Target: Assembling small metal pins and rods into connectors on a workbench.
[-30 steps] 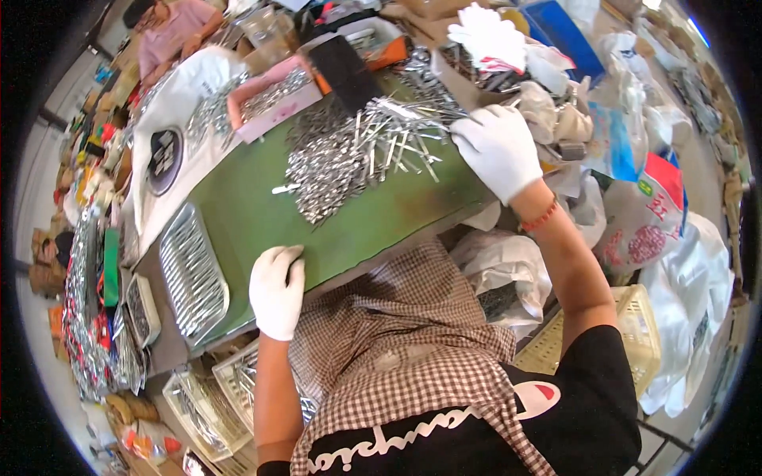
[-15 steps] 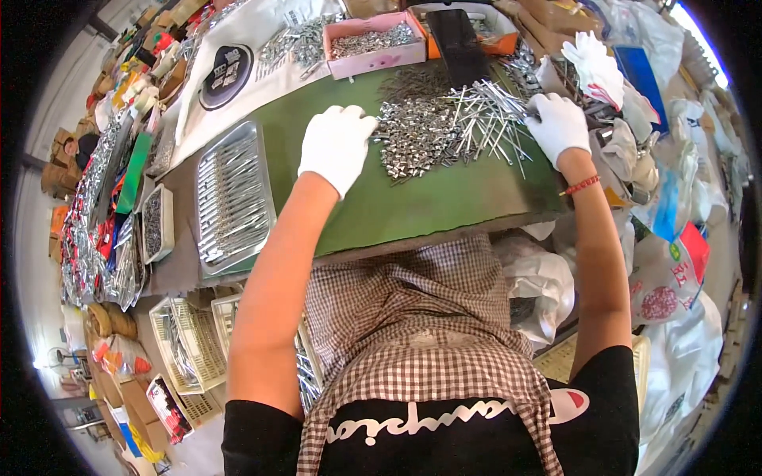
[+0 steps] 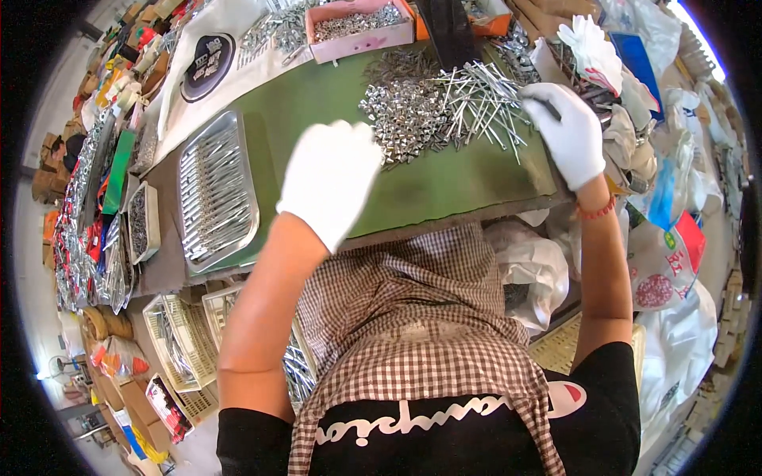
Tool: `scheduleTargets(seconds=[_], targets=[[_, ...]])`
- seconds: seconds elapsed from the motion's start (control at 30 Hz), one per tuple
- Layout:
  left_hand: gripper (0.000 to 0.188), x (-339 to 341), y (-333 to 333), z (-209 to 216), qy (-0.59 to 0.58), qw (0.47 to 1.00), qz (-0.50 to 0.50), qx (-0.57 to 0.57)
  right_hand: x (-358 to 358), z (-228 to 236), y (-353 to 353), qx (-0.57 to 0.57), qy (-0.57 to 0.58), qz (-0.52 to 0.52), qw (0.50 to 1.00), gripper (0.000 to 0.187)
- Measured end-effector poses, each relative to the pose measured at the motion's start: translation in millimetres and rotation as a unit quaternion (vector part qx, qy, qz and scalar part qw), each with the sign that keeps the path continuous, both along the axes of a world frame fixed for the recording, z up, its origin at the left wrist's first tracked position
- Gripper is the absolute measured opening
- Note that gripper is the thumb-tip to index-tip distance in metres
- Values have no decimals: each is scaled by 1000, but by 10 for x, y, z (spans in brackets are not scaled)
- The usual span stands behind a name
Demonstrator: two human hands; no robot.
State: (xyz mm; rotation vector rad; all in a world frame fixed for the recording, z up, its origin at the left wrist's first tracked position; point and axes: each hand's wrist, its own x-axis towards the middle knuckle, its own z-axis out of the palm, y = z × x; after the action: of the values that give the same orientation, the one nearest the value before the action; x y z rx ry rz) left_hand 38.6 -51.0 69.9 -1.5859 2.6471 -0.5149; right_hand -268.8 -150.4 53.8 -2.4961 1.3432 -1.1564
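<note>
My left hand (image 3: pixel 333 178), in a white glove, is over the green work mat (image 3: pixel 309 91), its fingers curled at the left edge of a heap of small shiny metal pieces (image 3: pixel 405 119). Whatever its fingers hold is hidden. My right hand (image 3: pixel 570 135), also gloved, is bent at the right end of a loose pile of thin metal rods (image 3: pixel 486 103). Its fingertips reach toward the rod ends, and what they grip cannot be made out. Behind the heap lie thin dark pins (image 3: pixel 395 67). To the left, a metal tray (image 3: pixel 251 178) holds rows of assembled rod-like parts.
A pink box (image 3: pixel 365 43) of small metal parts and a dark upright object (image 3: pixel 447 36) stand at the back. A spare white glove (image 3: pixel 591 55) lies at the back right. A narrow bin (image 3: pixel 152 222) stands left of the tray; plastic baskets (image 3: pixel 178 341) sit below the table edge.
My left hand has come nearer to me and slightly left. The right hand has moved a little right and nearer, its fingers changed in pose. The whole view has shifted slightly.
</note>
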Motion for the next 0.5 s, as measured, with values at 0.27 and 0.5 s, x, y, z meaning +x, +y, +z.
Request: scheduleTargets(seconds=[0.27, 0.5], targets=[[12, -312, 260, -497, 315, 940, 6, 129, 339, -328, 746, 244, -26, 138, 960, 11], [12, -358, 450, -666, 442, 896, 45, 12, 370, -484, 804, 60, 82, 121, 987, 9]])
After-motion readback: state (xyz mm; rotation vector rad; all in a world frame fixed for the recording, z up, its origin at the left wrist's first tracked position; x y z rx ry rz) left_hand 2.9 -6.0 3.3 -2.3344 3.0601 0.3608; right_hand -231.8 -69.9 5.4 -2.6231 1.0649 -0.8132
